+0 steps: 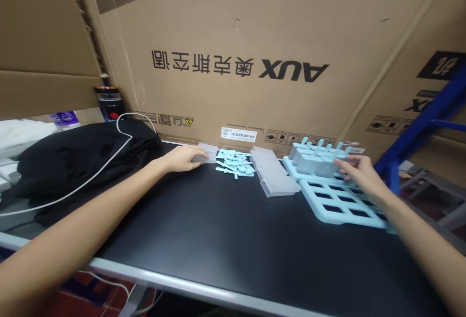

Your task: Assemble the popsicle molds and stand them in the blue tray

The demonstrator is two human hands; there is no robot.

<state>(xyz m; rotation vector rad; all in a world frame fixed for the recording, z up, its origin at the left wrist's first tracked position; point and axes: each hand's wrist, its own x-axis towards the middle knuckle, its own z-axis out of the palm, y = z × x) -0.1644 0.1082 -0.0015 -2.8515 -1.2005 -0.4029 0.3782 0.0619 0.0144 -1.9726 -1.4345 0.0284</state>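
Note:
My left hand (185,158) is closed on the edge of a translucent plastic piece (208,152) at the back of the black table. Right beside it lies a pile of light-blue popsicle sticks (236,162). Several frosted popsicle molds (317,161) with blue stick handles stand upright in a light-blue rack (306,177). My right hand (361,174) reaches in from the right, its curled fingers at the side of the rightmost molds; its fingertips are partly hidden. Between pile and rack lie translucent mold pieces (270,171).
A second light-blue rack (337,204) with open slots lies before the filled one. A large cardboard box (233,98) walls off the back. Black cloth (87,157) with a white cable (98,175) lies left, near a dark jar (110,104). A blue metal frame (393,171) stands right.

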